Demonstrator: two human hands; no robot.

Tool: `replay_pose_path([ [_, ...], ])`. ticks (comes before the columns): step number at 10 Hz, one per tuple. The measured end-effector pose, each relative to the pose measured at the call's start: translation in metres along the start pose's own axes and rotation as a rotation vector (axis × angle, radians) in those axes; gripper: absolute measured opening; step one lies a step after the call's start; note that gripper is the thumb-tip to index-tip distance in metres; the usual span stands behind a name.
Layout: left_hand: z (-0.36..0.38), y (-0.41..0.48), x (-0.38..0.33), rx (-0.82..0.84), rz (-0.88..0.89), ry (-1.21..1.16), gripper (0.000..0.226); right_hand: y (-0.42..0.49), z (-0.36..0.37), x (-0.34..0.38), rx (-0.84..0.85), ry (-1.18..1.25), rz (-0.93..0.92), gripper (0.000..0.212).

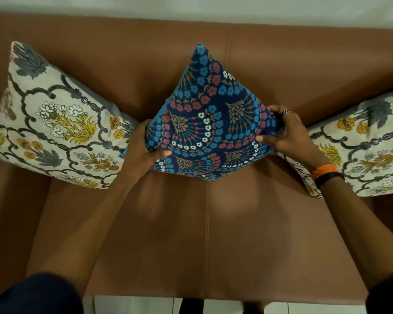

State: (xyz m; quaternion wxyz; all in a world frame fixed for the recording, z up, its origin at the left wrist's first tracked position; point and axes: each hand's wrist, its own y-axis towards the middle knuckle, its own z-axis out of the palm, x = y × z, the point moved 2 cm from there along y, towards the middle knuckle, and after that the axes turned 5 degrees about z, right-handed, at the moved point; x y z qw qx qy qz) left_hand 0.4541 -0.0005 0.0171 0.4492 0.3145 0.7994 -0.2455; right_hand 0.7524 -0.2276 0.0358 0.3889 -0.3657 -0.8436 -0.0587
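Observation:
A dark blue cushion with blue, red and white flowers stands on one corner in the middle of the brown sofa, leaning against the backrest. My left hand grips its left corner, thumb on the front. My right hand grips its right corner, fingers curled round the edge; it wears a ring and an orange and a black wristband.
A cream floral cushion leans at the sofa's left end and a matching one at the right end, each close to a hand. A pale wall rises behind the backrest. White floor tiles show below the seat's front edge.

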Motion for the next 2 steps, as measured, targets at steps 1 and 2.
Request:
replay_pose_path([
  [1, -0.009, -0.003, -0.005, -0.071, -0.003, 0.107, 0.122, -0.013, -0.003, 0.014, -0.036, -0.009, -0.03, 0.078],
  [2, -0.017, -0.009, -0.023, -0.166, 0.047, 0.187, 0.118, -0.025, -0.008, 0.035, -0.217, -0.094, -0.073, 0.076],
])
